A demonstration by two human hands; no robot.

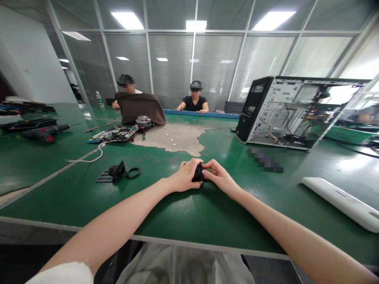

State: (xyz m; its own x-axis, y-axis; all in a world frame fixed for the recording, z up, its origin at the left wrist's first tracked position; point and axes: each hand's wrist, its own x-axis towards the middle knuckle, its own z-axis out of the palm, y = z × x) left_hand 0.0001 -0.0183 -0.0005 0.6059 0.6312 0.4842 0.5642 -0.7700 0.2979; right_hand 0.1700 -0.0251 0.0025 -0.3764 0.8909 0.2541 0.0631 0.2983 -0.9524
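Observation:
My left hand (187, 175) is wrapped round a small black part (197, 173), just above the green tabletop (177, 215). Its exact kind is hard to make out, as my fingers cover much of it. From the other side, the fingertips of my right hand (217, 176) pinch the part's right edge. Left of my hands lie a black bracket-like piece with a round body and slats (116, 172) and a black ring (133, 172).
An open computer case (272, 114) stands at the right, near a blurred dark object (265, 159) and a long white device (340, 201). Back left are circuit boards (114, 134), a brown cloth-covered thing (141, 108) and a power drill (45, 133). Two people sit across the table.

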